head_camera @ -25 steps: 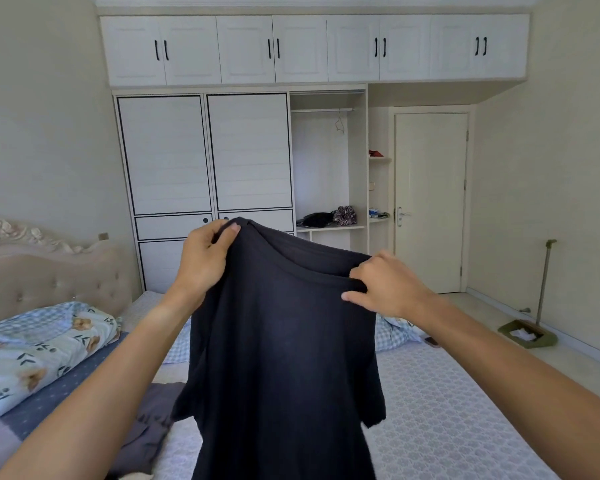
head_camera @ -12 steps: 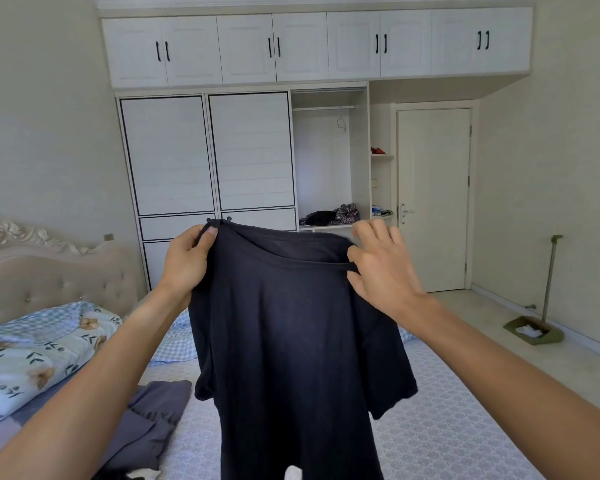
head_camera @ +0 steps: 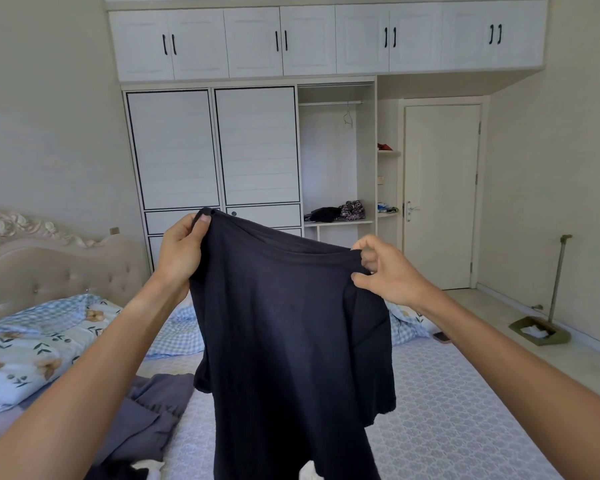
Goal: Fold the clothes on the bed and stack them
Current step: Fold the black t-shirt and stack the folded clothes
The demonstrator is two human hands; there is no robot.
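A dark navy T-shirt [head_camera: 291,334] hangs in the air in front of me, above the bed [head_camera: 447,403]. My left hand [head_camera: 181,251] grips its left shoulder, thumb on top of the cloth. At the right shoulder seam my right hand [head_camera: 385,268] pinches the fabric with curled fingers. The shirt's hem drops out of the bottom of the view. A crumpled grey garment [head_camera: 146,417] lies on the bed at lower left, and something dark and white [head_camera: 136,467] lies at the bottom edge.
A floral quilt and pillows [head_camera: 32,351] lie at the left by the padded headboard [head_camera: 49,268]. A white wardrobe [head_camera: 250,143] with an open compartment holding clothes stands behind. A shut door [head_camera: 440,192] and a dustpan with broom [head_camera: 541,330] are to the right.
My right hand went from a flat-fingered hold to a pinch at the shirt's right shoulder. The shirt now hangs spread wider between both hands.
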